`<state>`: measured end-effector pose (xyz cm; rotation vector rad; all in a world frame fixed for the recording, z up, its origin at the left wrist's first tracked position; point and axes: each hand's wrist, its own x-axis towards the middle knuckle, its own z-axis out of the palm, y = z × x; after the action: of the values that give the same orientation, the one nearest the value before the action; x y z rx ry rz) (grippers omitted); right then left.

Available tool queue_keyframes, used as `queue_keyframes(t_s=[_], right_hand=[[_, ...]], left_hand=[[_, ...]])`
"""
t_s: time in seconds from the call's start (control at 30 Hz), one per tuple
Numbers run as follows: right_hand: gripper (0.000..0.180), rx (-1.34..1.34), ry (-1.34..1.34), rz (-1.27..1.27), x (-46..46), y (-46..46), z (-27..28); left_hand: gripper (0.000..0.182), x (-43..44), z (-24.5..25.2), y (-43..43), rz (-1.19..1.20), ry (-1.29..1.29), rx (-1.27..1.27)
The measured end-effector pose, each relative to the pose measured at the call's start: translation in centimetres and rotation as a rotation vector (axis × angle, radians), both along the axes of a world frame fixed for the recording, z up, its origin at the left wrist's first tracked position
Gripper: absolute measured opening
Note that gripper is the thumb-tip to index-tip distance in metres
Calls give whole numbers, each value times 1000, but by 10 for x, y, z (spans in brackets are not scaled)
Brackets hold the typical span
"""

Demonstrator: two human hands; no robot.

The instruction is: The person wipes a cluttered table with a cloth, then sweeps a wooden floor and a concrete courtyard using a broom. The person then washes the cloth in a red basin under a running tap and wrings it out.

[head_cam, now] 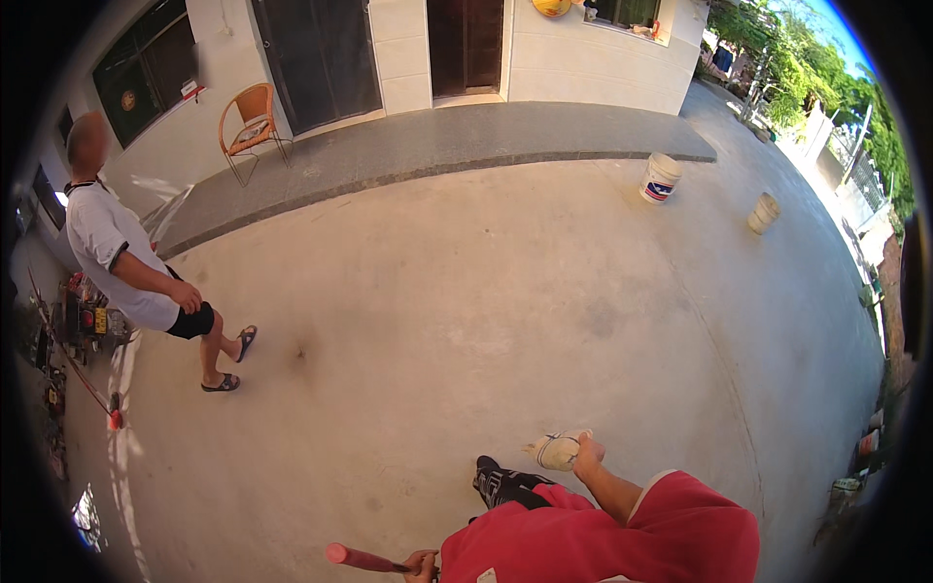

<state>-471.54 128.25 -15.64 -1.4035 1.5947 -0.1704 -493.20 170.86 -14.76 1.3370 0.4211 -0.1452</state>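
Note:
At the bottom edge, my left hand (421, 566) is wrapped around a tool with a red grip (364, 558). The grip points left, and the tool's other end is hidden by my body and the picture's edge. My right hand (589, 458) clutches one end of a cream sack-like bundle (560, 450) with dark stripes. It hangs close above the concrete floor or touches it; I cannot tell which. Just left of the bundle is my dark shoe (485, 470), below patterned black trousers (514, 487).
Another person (124, 248) in a white shirt stands at left on the concrete floor (437, 313). Behind is a raised grey step (466, 138) with a wicker chair (251, 116). A labelled bucket (660, 178) and a smaller bucket (764, 213) stand at right. A motorbike (91, 317) is far left.

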Motion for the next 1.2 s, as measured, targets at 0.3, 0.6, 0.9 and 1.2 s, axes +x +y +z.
queue_keyframes(t_s=[0.3,0.6,0.9,1.2], right_hand=[[32,-1,-330,-212,14,-19,3],[38,-129,-129,-416,5,-61,-70],[30,-233,-72,-531,27,-71,-109],[28,-218,-49,-645,152,-115,-53]], left_hand=[[18,161,152,-25,-306,128,213],[18,313,174,-82,-416,203,464],[17,483,126,-125,-656,-41,587],[22,703,133,-177,-843,-94,437]])
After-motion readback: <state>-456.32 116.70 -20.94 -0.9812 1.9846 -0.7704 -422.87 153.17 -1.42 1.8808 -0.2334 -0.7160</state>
